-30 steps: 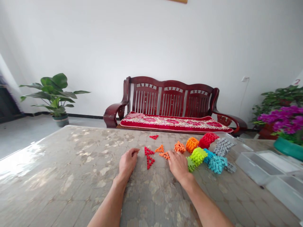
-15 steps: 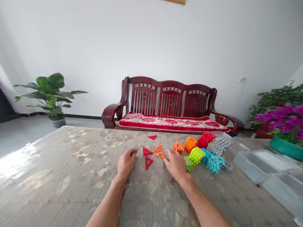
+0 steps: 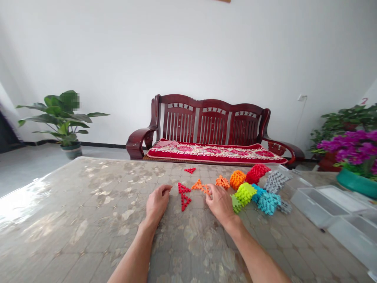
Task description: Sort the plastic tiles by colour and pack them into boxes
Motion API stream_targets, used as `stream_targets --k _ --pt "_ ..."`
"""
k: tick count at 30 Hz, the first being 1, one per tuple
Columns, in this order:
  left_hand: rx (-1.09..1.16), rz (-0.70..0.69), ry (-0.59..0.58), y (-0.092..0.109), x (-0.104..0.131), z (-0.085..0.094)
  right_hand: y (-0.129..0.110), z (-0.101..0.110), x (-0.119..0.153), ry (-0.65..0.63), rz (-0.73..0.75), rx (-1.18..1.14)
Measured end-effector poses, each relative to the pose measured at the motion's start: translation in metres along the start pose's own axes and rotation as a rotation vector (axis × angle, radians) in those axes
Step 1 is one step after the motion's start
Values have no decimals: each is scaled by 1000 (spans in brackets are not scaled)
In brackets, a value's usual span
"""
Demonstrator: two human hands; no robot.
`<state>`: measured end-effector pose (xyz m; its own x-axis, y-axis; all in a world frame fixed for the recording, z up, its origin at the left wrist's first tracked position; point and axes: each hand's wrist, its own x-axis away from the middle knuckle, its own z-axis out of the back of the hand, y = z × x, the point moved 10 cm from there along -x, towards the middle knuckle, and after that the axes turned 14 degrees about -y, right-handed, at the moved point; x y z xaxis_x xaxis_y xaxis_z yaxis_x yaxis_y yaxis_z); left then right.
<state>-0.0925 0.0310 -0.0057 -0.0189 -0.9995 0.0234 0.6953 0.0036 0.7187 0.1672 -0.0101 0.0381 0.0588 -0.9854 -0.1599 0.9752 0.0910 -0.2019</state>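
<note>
My right hand point(image 3: 219, 201) pinches one corner of a flat orange triangular building piece point(image 3: 205, 189) between thumb and fingers. Another orange triangular piece point(image 3: 197, 184) lies just left of it, and the two almost meet or touch. My left hand point(image 3: 158, 202) rests on the table with loosely bent fingers and nothing visible in them. To its right lie two red triangular pieces point(image 3: 185, 203), one behind the other, their corners close together. A third red triangle point(image 3: 190, 170) lies apart, farther back.
Right of my right hand stand clusters of toothed pieces: orange point(image 3: 237, 179), red point(image 3: 258, 173), lime green point(image 3: 245, 194), blue point(image 3: 269, 203) and grey point(image 3: 276, 181). Clear plastic boxes point(image 3: 319, 206) stand at the table's right. Beyond the table point(image 3: 97, 220) is a wooden bench point(image 3: 212, 122).
My right hand has taken hold of the nearer orange triangle and turned it, shifting it slightly right and back beside the other. My left hand has stayed put.
</note>
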Motion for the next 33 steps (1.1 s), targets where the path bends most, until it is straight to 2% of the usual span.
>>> stream_targets --k 3,6,10,16,19,22,25,28,30,33 --pt "9 -2 -3 1 1 1 24 29 -1 107 -113 -15" --pt "7 2 -2 2 2 1 53 47 -2 134 -264 22" --pt "5 1 -4 1 1 0 72 51 -3 113 -349 91" --pt "4 -7 2 0 0 -1 74 52 -2 120 -356 142" --pt "-2 -6 8 0 0 0 63 58 1 185 -273 115" --pt "-7 1 8 0 1 1 35 54 0 198 -103 55" --pt "-10 5 4 0 1 0 -1 23 -11 25 62 0" --pt "-9 -1 7 -1 0 0 -29 -14 -26 -171 141 4" --pt "-3 -6 10 -1 -1 0 -40 -29 -36 -236 150 32" --pt "8 -10 7 -2 -2 -1 -50 -38 -45 -281 186 65"
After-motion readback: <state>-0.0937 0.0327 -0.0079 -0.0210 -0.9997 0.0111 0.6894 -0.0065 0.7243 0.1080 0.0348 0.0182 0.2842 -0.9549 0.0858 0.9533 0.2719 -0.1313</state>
